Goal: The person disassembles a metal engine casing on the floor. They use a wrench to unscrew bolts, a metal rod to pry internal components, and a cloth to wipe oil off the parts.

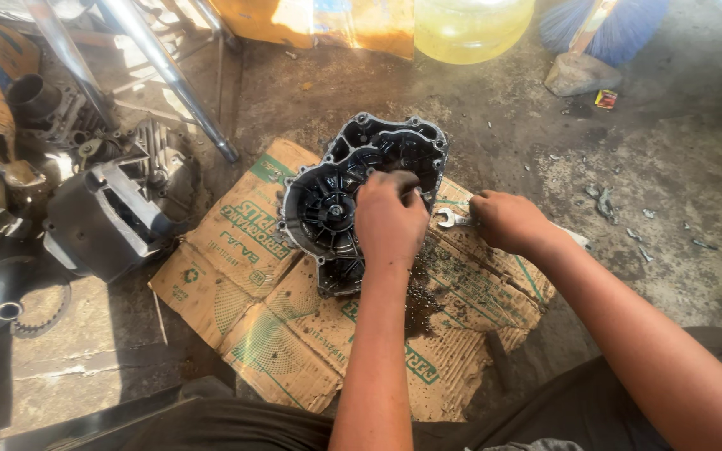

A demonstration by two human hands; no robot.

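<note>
A: What worries you here?

B: The cover (340,205) lies hollow side up on the cardboard (294,334), near its far edge, with part of it hanging past that edge over the concrete floor (670,192). The left hand (390,219) is pressed down on it, fingers curled at the rim, though I cannot tell whether they pinch anything. If that hand bears down unevenly, I'd guess the cover could rock or skid, since the cardboard is greasy.

A: And the right hand?

B: The right hand (507,221) is closed around a spanner (453,220), whose open jaw sticks out toward the cover. The two hands are apart, the spanner head between them. Oily fingers on smooth steel could slip, and knuckles would likely hit the ribs.

A: Describe the cover.

B: Cast metal, black and glossy with oil, a round bowl with radial ribs, a bolt-hole flange all round, and a squarer lobe at the far end.

A: The cardboard?

B: Flattened brown box with green print, torn corners, and a dark oil stain with grit by the left wrist. Loose engine parts (102,217) lie off its left edge.
</note>
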